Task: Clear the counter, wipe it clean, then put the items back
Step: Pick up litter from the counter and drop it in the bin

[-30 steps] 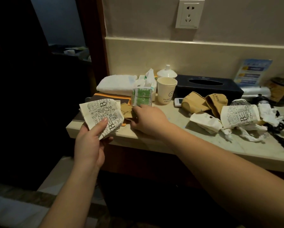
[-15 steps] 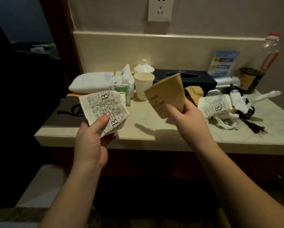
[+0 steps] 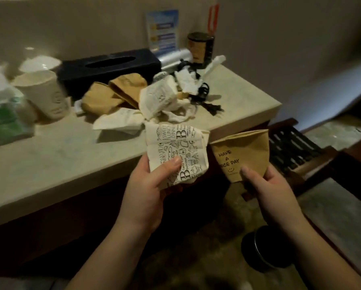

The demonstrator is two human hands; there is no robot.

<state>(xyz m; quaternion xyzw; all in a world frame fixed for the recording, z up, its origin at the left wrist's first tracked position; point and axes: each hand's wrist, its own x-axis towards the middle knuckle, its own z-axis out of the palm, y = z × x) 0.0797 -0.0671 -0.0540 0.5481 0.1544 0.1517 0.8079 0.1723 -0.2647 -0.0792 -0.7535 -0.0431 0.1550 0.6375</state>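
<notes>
Seen from above, looking down at two hands held out past the front edge of a pale stone counter [image 3: 50, 164]. Left hand [image 3: 148, 191] gripping a crumpled white wrapper [image 3: 175, 151] printed with black doodles, thumb pressed across its face. Right hand [image 3: 267, 189] pinching a flattened brown cup [image 3: 241, 155] reading "HAVE A NICE DAY", thumb on the front, fingers behind — both grips closed on paper, neither free. Risk from here, as a judgement: light, crushed paper could slip from either grip if another piece gets added, and with both hands full, reaching back into the pile could knock things over. On the floor below the right wrist, a dark round bin [image 3: 259, 248], likely the drop point; a careless release could miss it. Still on the counter: a heap of white paper [image 3: 160, 101] and more brown cups [image 3: 112, 95], a black plug and cord [image 3: 204, 101] tangled at the heap's right edge — likely to snag when the rubbish is lifted. Behind, a black tissue box [image 3: 110, 65], a white cup [image 3: 43, 93], a green tissue pack [image 3: 1, 120], a dark jar [image 3: 200, 49] near the wall.
</notes>
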